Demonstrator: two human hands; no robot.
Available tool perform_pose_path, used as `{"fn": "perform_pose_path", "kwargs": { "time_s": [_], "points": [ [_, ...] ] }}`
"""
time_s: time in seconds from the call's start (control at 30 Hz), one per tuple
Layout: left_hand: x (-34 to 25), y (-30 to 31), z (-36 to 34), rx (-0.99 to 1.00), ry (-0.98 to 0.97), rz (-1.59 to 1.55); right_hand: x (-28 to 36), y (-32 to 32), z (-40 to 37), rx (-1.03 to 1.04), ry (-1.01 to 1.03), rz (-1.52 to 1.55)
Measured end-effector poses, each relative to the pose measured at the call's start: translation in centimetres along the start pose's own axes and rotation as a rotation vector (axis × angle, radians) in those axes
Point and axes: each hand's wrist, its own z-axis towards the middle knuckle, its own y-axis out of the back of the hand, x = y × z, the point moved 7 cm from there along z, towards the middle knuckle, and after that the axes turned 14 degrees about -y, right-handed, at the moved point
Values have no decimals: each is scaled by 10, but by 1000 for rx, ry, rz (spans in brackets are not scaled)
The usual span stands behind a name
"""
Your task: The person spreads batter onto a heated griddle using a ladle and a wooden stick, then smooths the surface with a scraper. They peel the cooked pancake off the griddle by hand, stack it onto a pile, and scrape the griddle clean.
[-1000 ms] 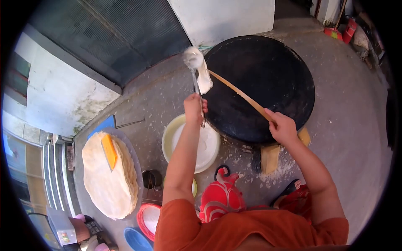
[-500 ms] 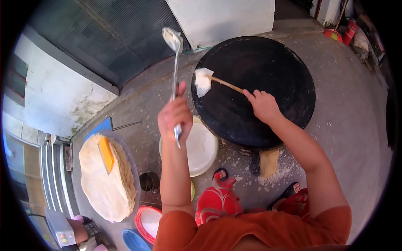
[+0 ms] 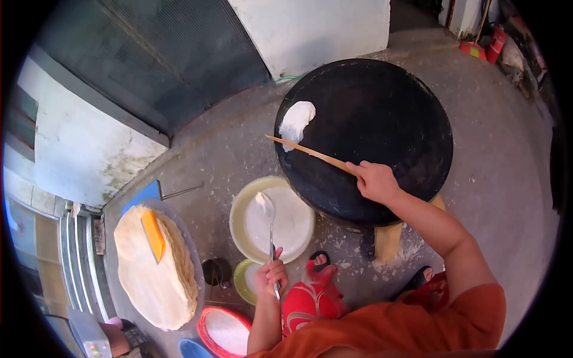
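My R hand [image 3: 376,181] is closed round one end of a flat wooden stick [image 3: 322,156], prob. held there so the long free part reaches across the big round black plate [image 3: 382,131]. Its far end crosses the lower tail of the white paste [image 3: 301,113], a blob near the plate's L edge. L hand [image 3: 271,276], lower down, is wrapped round the handle of a metal ladle [image 3: 267,209], bowl end w/ white residue over the pale green basin [image 3: 236,224]; can't tell if it touches the mix. Basin's right beside the plate, prob. for a short carry. Smaller green bowl [image 3: 242,283] & red basin [image 3: 206,331] are nearby on the floor [image 3: 501,197]. Farther L: stack of thin flat rounds [image 3: 149,274], yellow scraper [image 3: 153,235] on top, prob. to keep it handy.
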Motion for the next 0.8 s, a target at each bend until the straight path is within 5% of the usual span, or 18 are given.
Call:
{"fn": "perform_pose_path", "kwargs": {
  "time_s": [0.13,0.23,0.33,0.43,0.57,0.6,0.73,0.8],
  "points": [
    [4,17,6,-35,-16,-6,-19,13,27,-166,-112,-276],
    [6,14,7,-31,3,-34,-19,-3,26,-113,-246,200],
    [5,14,14,3,17,-14,-4,-1,6,-37,-87,-85],
    [9,17,12,-9,8,-24,-35,21,45,-241,-169,-368],
    [7,17,10,-54,14,-16,-28,0,32,-90,-371,249],
    [8,17,13,-42,27,-33,-7,2,19,-116,-197,126],
    [7,20,14,-36,-2,3,-48,14,54,-190,-278,-359],
    [8,20,12,-68,21,-17,-49,15,57,-172,-348,-364]
  ]
}}
